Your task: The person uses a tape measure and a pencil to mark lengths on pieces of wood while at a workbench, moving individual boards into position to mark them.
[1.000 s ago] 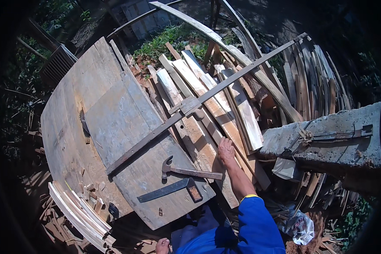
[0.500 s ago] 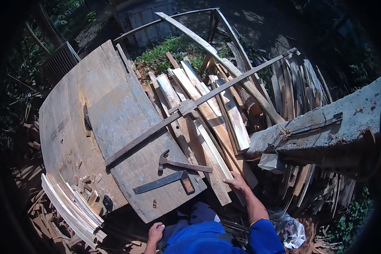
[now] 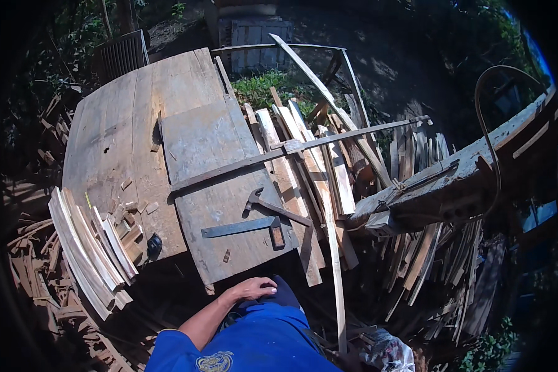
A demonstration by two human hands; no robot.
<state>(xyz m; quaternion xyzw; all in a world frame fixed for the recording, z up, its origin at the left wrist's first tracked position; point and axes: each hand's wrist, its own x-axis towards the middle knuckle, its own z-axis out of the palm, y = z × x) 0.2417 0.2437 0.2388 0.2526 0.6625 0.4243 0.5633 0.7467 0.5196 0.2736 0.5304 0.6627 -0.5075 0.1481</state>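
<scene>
In the head view, the left hand (image 3: 254,289) rests at the thigh, palm down, fingers loosely bent and holding nothing. The right hand (image 3: 348,358) is at the lower end of a long pale strip of wood (image 3: 336,266) — too deep in shadow to tell how it grips. The strip slants from the stacked boards (image 3: 296,201) toward the lower edge, right of the worktable (image 3: 208,139). On that lie a claw hammer (image 3: 281,211), a square (image 3: 242,227) (dark wooden stock rightward) and a long wooden bar (image 3: 229,172).
</scene>
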